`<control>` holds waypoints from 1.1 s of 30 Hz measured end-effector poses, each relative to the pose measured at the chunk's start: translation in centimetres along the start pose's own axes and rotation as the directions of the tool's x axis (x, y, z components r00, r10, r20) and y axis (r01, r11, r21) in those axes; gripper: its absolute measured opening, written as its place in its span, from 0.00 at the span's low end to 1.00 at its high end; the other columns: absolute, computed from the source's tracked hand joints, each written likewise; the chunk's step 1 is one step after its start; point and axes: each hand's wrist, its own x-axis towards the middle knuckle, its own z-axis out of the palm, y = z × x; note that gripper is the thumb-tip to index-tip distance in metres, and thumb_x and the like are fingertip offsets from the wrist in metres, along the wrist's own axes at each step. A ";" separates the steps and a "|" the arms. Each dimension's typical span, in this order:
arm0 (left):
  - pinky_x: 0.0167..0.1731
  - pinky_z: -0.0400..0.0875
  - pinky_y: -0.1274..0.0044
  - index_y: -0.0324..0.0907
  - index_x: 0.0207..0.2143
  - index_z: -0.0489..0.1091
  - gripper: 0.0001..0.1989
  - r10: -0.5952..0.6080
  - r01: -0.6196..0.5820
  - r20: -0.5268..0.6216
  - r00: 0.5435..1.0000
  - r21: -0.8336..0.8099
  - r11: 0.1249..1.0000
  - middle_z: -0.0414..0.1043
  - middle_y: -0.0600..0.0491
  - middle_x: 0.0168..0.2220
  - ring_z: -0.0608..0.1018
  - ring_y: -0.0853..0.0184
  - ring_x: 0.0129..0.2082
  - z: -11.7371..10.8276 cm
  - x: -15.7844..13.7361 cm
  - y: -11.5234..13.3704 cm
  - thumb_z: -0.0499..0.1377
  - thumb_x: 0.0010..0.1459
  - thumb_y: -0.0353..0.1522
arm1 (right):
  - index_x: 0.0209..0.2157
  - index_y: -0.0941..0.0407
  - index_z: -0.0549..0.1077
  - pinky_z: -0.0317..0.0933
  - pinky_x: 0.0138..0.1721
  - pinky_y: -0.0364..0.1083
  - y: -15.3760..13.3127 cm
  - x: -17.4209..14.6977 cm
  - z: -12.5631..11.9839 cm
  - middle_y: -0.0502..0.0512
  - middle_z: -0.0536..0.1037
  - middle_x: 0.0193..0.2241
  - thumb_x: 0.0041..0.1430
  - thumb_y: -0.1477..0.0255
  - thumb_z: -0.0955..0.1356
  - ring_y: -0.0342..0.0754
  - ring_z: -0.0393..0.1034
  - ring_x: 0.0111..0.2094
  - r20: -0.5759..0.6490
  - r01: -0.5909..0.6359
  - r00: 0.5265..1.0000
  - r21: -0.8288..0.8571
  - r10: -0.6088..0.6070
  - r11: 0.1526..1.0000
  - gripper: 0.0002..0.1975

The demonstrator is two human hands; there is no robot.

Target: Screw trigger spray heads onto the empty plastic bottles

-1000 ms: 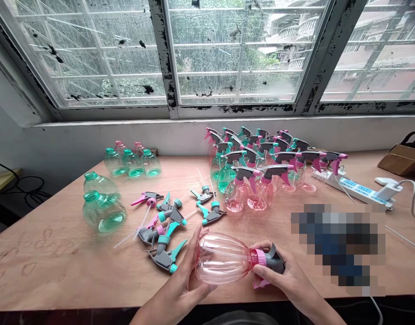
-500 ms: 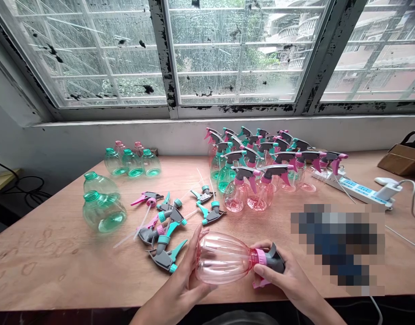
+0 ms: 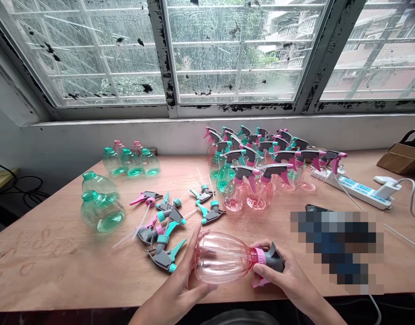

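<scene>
A clear pink spray bottle [image 3: 224, 258] lies sideways in the air above the table's front edge, its base to the left. My left hand [image 3: 183, 280] is wrapped round the bottle's base, thumb below and fingers behind. At the neck, my right hand [image 3: 282, 273] grips the pink collar and grey trigger sprayer head [image 3: 274, 258], whose pink trigger points down. Several loose sprayer heads [image 3: 163, 255], grey with teal or pink parts and thin tubes, lie in a pile just left of and beyond my left hand.
Several capless green bottles [image 3: 102, 214] and two pink ones stand at the left. Bottles with sprayers fitted [image 3: 234, 196] crowd the back middle. A power strip [image 3: 363, 192], a blurred-out dark object [image 3: 339, 248] and a brown box [image 3: 402, 158] are at the right.
Both hands keep their hold on the pink bottle, with almost no visible movement. The whole view has shifted very slightly.
</scene>
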 end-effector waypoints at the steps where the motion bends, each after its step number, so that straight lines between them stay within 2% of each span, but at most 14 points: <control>1: 0.71 0.32 0.59 0.62 0.71 0.24 0.52 -0.006 0.006 0.003 1.000 -0.006 1.000 0.29 0.57 0.76 0.39 0.56 0.75 0.0 0.0 0.0 0.63 0.63 0.39 | 0.42 0.57 0.74 0.74 0.28 0.46 0.0 0.0 0.0 0.49 0.81 0.24 0.52 0.61 0.78 0.47 0.78 0.24 0.004 -0.003 1.000 0.000 0.003 1.000 0.21; 4: 0.71 0.34 0.58 0.58 0.71 0.25 0.55 -0.043 0.044 0.013 0.999 -0.039 0.998 0.32 0.53 0.76 0.41 0.53 0.74 0.0 0.0 0.2 0.66 0.60 0.41 | 0.42 0.57 0.74 0.74 0.29 0.45 0.0 0.0 -0.1 0.49 0.81 0.25 0.52 0.61 0.79 0.46 0.78 0.24 0.005 -0.006 1.000 0.007 0.006 1.000 0.21; 9: 0.71 0.39 0.57 0.56 0.72 0.29 0.52 -0.069 0.069 0.006 0.998 -0.032 0.997 0.34 0.51 0.76 0.44 0.50 0.74 0.0 0.0 0.4 0.65 0.61 0.42 | 0.43 0.57 0.74 0.75 0.28 0.45 0.0 0.1 0.0 0.49 0.81 0.24 0.51 0.60 0.79 0.47 0.78 0.23 -0.002 -0.007 1.000 0.034 0.007 0.999 0.23; 14: 0.71 0.36 0.55 0.59 0.72 0.26 0.50 -0.001 0.002 0.011 1.000 -0.015 1.000 0.34 0.51 0.76 0.40 0.51 0.74 0.0 0.1 0.2 0.62 0.64 0.39 | 0.42 0.58 0.74 0.75 0.28 0.46 0.0 0.1 -0.1 0.49 0.81 0.24 0.51 0.60 0.79 0.48 0.79 0.23 -0.003 -0.006 1.000 0.040 0.006 0.999 0.23; 17: 0.70 0.36 0.55 0.59 0.72 0.27 0.52 0.006 -0.006 0.016 1.000 -0.034 0.999 0.37 0.50 0.75 0.39 0.51 0.74 -0.1 0.1 0.0 0.65 0.62 0.38 | 0.43 0.57 0.74 0.76 0.28 0.46 0.1 0.1 -0.1 0.49 0.81 0.25 0.51 0.61 0.79 0.48 0.79 0.23 -0.005 -0.007 1.000 0.033 0.007 0.999 0.22; 19: 0.71 0.39 0.55 0.58 0.72 0.29 0.53 -0.011 0.012 0.012 1.000 -0.055 0.998 0.36 0.50 0.75 0.41 0.50 0.74 -0.1 0.1 0.0 0.66 0.61 0.40 | 0.43 0.57 0.74 0.75 0.28 0.46 0.2 0.1 -0.1 0.49 0.81 0.25 0.51 0.61 0.79 0.48 0.79 0.23 -0.012 -0.003 1.000 0.026 0.003 1.000 0.22; 22: 0.70 0.45 0.57 0.58 0.72 0.30 0.50 -0.031 0.033 0.027 0.999 -0.073 0.997 0.32 0.51 0.76 0.50 0.50 0.72 -0.1 0.1 0.0 0.64 0.62 0.41 | 0.43 0.57 0.74 0.75 0.28 0.46 0.3 0.1 -0.1 0.49 0.81 0.24 0.51 0.61 0.79 0.48 0.79 0.23 -0.013 0.002 1.000 0.023 -0.002 1.000 0.22; 28: 0.71 0.35 0.59 0.62 0.71 0.27 0.48 0.005 -0.005 -0.001 1.000 0.006 1.000 0.29 0.57 0.76 0.41 0.54 0.74 0.0 0.0 0.0 0.62 0.64 0.41 | 0.43 0.58 0.74 0.76 0.28 0.46 0.3 0.2 -0.2 0.49 0.81 0.24 0.52 0.61 0.79 0.48 0.79 0.23 0.003 0.001 1.000 0.031 -0.001 1.000 0.22; 31: 0.71 0.35 0.59 0.61 0.71 0.27 0.52 -0.027 0.027 0.003 1.000 0.000 1.000 0.29 0.57 0.76 0.40 0.54 0.74 0.0 -0.1 0.1 0.65 0.62 0.41 | 0.42 0.58 0.74 0.76 0.27 0.46 0.3 0.2 -0.2 0.49 0.80 0.25 0.51 0.61 0.79 0.48 0.79 0.23 -0.013 0.007 1.000 0.019 -0.007 1.000 0.22; 33: 0.71 0.38 0.60 0.60 0.72 0.29 0.53 -0.053 0.053 0.001 0.999 -0.019 0.998 0.30 0.56 0.76 0.40 0.53 0.74 0.0 -0.1 0.1 0.66 0.60 0.42 | 0.42 0.58 0.75 0.75 0.27 0.46 0.3 0.1 -0.2 0.49 0.81 0.26 0.51 0.60 0.79 0.48 0.79 0.23 -0.022 0.008 1.000 0.015 -0.007 1.000 0.22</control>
